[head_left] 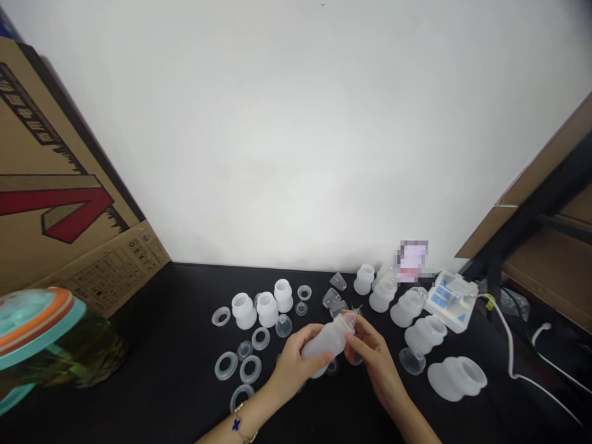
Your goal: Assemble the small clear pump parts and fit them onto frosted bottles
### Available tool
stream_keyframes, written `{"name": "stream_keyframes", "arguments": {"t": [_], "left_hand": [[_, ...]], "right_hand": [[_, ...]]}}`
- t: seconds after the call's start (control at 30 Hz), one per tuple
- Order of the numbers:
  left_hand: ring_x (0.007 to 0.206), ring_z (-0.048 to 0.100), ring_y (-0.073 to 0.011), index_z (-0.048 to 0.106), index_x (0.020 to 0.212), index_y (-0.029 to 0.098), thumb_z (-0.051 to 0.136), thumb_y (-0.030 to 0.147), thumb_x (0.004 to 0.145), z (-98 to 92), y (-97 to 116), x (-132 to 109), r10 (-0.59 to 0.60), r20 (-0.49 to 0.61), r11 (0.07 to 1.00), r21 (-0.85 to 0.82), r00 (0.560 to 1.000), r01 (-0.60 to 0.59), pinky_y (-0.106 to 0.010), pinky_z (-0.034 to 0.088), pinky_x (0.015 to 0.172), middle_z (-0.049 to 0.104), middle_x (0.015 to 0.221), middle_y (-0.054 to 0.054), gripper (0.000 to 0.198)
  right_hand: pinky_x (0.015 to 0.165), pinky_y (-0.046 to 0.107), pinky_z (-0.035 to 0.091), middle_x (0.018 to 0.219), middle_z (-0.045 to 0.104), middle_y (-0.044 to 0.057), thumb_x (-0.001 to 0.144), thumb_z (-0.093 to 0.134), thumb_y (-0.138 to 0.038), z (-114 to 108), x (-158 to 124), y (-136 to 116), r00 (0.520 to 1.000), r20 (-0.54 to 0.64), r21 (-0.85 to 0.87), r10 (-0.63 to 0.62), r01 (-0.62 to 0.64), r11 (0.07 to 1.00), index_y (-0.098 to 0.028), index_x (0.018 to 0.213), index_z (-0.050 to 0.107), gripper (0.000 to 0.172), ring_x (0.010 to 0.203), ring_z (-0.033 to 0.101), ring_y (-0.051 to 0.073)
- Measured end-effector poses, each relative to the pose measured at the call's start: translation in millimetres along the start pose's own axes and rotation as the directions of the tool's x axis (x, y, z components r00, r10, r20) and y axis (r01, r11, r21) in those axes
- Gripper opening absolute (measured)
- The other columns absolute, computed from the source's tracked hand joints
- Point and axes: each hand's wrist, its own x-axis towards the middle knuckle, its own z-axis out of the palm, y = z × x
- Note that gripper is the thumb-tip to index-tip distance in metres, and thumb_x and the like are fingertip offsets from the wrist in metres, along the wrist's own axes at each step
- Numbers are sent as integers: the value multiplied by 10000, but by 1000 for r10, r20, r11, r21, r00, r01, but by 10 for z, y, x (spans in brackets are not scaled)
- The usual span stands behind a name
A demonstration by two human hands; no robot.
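Note:
My left hand [298, 364] is wrapped around the body of a frosted white baby bottle [321, 346], which tilts up to the right. At its top sits a clear nipple piece [349, 320], and the fingers of my right hand [374, 351] are closed around this end. Parts of the bottle and a few small clear pieces behind it are hidden by my hands. To the left stand three white bottles [267, 310] without tops, near several translucent rings [217, 369] and a clear dome cap [283, 327]. Several more white bottles [407, 308] are on the right.
Small clear cups [338, 282] lie behind my hands. Another dome cap [412, 361] and a lying bottle [453, 378] are at right. A white box [446, 302] with a cable [510, 345] stands beyond. At left are a lidded jar [92, 351] and a cardboard box [41, 160].

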Motion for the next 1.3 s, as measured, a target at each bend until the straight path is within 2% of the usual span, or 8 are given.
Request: {"name": "stream_keyframes", "arguments": {"t": [0.3, 0.73, 0.87, 1.07, 1.3], "left_hand": [[950, 646, -258, 703, 1160, 172, 789, 370, 790, 5, 31, -11, 27, -37, 992, 126, 999, -22, -310, 496, 826, 736, 1063, -72, 428], [1001, 669, -260, 685, 1193, 210, 796, 323, 801, -4, 18, -42, 65, -68, 969, 244, 996, -47, -313, 511, 870, 742, 1125, -55, 423], [1020, 673, -265, 683, 1198, 207, 800, 295, 790, 5, 26, -45, 79, -83, 961, 273, 993, -54, -326, 514, 900, 741, 1143, -60, 434], [1011, 675, -267, 690, 1190, 206, 802, 290, 781, 19, 17, -55, 84, -99, 953, 298, 992, -51, -322, 520, 894, 745, 1136, -66, 433], [964, 675, -267, 693, 1181, 194, 776, 350, 798, 19, 44, -49, 67, -84, 967, 250, 994, -44, -315, 524, 839, 751, 1091, -73, 422]], "right_hand": [[508, 243, 392, 835, 673, 30, 773, 824, -470, 9, 8, 1, 1000, -27, -22, 0, -1, 1000, -203, 1207, 706, 523, 580, 503, 126], [502, 234, 386, 892, 695, 30, 754, 840, -482, 41, -3, -31, 999, -46, -59, -17, 15, 998, -216, 1150, 707, 495, 567, 512, 111], [495, 239, 384, 831, 683, 22, 747, 835, -511, 26, 13, 11, 998, -45, -106, -47, 42, 993, -206, 1145, 691, 521, 557, 504, 118], [514, 256, 383, 634, 599, -22, 758, 821, -537, 3, 3, 48, 995, -53, -170, -80, 70, 983, -203, 1159, 688, 538, 555, 501, 147], [560, 295, 416, 629, 648, 14, 841, 723, -588, 12, -35, -20, 997, -63, -118, -54, 46, 992, -192, 1222, 722, 549, 570, 528, 172]]}}
